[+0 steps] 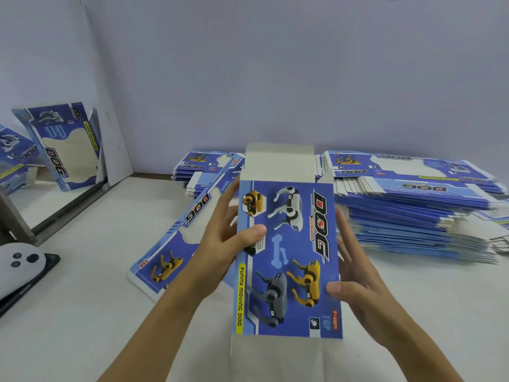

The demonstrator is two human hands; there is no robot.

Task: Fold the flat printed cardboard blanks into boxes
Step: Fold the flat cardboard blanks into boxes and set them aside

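Note:
A blue printed cardboard blank (289,257) with dog pictures and the word DOG is held above the white table, its white end flaps open at the far and near ends. My left hand (223,244) grips its left edge, thumb on the printed face and fingers behind. My right hand (355,274) holds the right edge, thumb on the front near the lower corner, fingers behind. Another flat blank (176,244) lies on the table just left of the held one.
A tall pile of flat blanks (413,208) fills the right back of the table (82,312); a smaller pile (203,166) lies behind centre. Folded boxes (66,150) stand at the far left by a metal frame. A white device (19,266) rests at the left edge.

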